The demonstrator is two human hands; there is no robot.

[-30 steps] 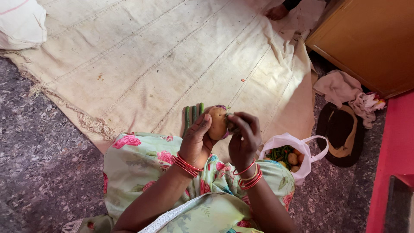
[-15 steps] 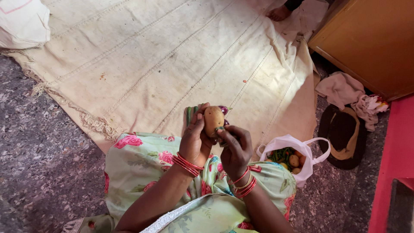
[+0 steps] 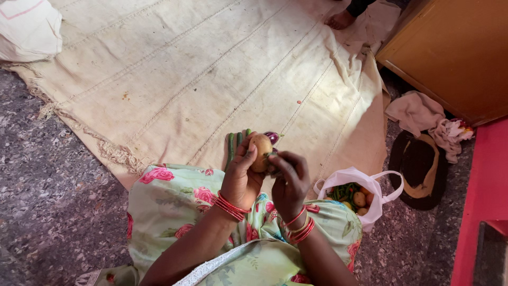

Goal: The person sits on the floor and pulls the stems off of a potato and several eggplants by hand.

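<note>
Your left hand [image 3: 241, 177] had its fingers curled around a pale brown potato [image 3: 260, 152], lifting it clear of your lap so its far side faced you. Your right hand [image 3: 289, 182] pinched in against the potato's right edge, fingertips closed; whether they gripped a small tool, you could not tell from here. Just beyond the potato, on the cream cloth [image 3: 174, 79], lay long green vegetables [image 3: 235, 144] and a purple one [image 3: 272, 137], kept within easy reach. To your near right sat an open white plastic bag [image 3: 355, 190] holding more potatoes and greens.
</note>
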